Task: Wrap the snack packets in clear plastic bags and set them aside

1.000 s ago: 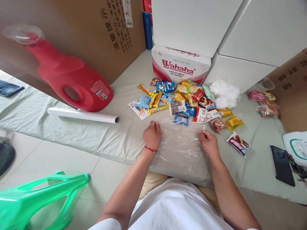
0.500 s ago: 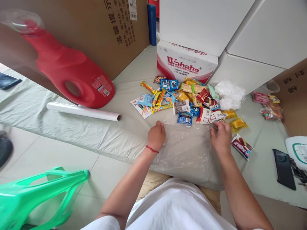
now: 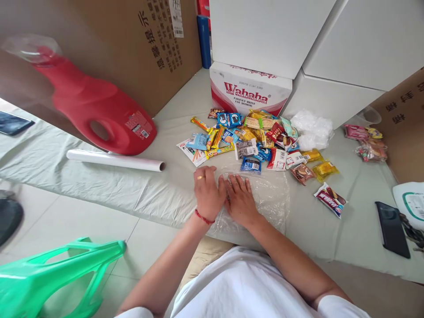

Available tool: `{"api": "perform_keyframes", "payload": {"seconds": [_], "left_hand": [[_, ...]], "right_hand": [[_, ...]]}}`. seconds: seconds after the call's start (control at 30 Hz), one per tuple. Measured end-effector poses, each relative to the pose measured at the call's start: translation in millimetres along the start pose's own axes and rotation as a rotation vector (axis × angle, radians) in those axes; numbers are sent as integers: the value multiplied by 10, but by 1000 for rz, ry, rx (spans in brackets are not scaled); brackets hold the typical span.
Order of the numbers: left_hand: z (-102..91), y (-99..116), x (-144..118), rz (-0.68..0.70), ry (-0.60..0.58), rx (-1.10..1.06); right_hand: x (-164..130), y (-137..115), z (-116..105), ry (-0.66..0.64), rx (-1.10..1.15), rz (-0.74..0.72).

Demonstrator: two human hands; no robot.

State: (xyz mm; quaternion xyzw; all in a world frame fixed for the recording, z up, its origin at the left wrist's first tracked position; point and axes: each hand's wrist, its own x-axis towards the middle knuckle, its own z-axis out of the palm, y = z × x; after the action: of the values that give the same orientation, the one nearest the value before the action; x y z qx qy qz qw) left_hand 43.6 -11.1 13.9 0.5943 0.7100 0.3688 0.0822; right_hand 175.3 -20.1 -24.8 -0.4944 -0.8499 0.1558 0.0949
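Observation:
A clear plastic bag [image 3: 271, 194] lies flat on the cloth-covered surface in front of me. On its left side rests my left hand [image 3: 209, 191], with a ring and a red string bracelet; its thumb is apart from slightly bent fingers. Right beside it, my right hand [image 3: 241, 199] lies palm down on the plastic with its fingers spread. Just beyond the bag is a pile of small wrapped snacks, among them a blue packet [image 3: 251, 164] and a grey packet [image 3: 246, 149]. A brown packet [image 3: 302, 173] and a purple-and-white packet [image 3: 330, 199] lie to the right.
A red jug [image 3: 109, 101] and a white roll [image 3: 115, 160] lie at left, by a large carton [image 3: 109, 44]. Behind the snacks stands a Wahaha box [image 3: 250, 90]. White plastic [image 3: 311, 128] is bunched right of the pile. A black phone [image 3: 392, 229] lies at far right.
My right hand has moved left across the plastic bag, next to my left hand, and now lies flat. My left hand has loosened from its closed shape. The brown packet is uncovered.

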Motion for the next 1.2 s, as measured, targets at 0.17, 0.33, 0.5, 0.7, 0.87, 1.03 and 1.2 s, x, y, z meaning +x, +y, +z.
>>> {"api": "perform_keyframes", "payload": {"seconds": [0.17, 0.33, 0.5, 0.7, 0.87, 1.03, 1.2], "left_hand": [[192, 48, 13, 282, -381, -166], [467, -112, 147, 201, -347, -14], [496, -143, 59, 273, -359, 191], [530, -138, 6, 290, -370, 290], [496, -200, 23, 332, -442, 320], [464, -256, 32, 374, -451, 319], [457, -260, 25, 373, -440, 301]], "right_hand": [[21, 58, -26, -14, 20, -10], [-268, -8, -18, 3, 56, -2], [-846, -77, -81, -85, 177, -177], [-652, 535, -852, 73, 463, 29], [301, 1195, -1264, 199, -17, 176], [953, 1337, -1132, -7, -294, 239], [1024, 1393, -1096, -58, -296, 285]]}}
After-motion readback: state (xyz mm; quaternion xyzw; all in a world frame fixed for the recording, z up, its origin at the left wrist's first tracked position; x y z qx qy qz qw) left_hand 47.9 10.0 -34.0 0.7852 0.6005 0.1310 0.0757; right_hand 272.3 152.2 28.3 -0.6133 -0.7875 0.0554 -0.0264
